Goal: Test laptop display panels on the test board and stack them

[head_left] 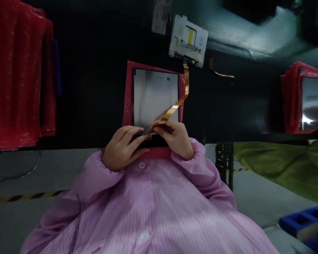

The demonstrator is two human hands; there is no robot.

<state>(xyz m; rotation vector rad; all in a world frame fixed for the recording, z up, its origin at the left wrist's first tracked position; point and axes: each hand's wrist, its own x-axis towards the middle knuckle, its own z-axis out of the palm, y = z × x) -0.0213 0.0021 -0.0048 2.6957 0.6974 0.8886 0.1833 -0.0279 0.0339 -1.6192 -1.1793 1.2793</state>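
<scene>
A flat display panel (pixel 155 93) with a grey face and dark border lies on a red bubble-wrap sheet (pixel 127 95) at the table's front edge. From a white-framed circuit module (pixel 203 38) behind it, an orange flex cable (pixel 186 83) curves down to the panel's near edge. My right hand (pixel 177 137) pinches this cable's near end between thumb and fingers. My left hand (pixel 125 145) rests on the panel's near edge with fingers stretched out, its fingertips beside a small connector tab (pixel 149 137). The exact contact at the tab is partly hidden by my fingers.
Red bubble-wrap bags (pixel 21 77) stand in a row at the left. A loose flex strip (pixel 222 74) lies right of the module. More panels (pixel 311 102) on red wrap sit at the far right, near a green cloth (pixel 286 162). A blue crate (pixel 301 220) is lower right.
</scene>
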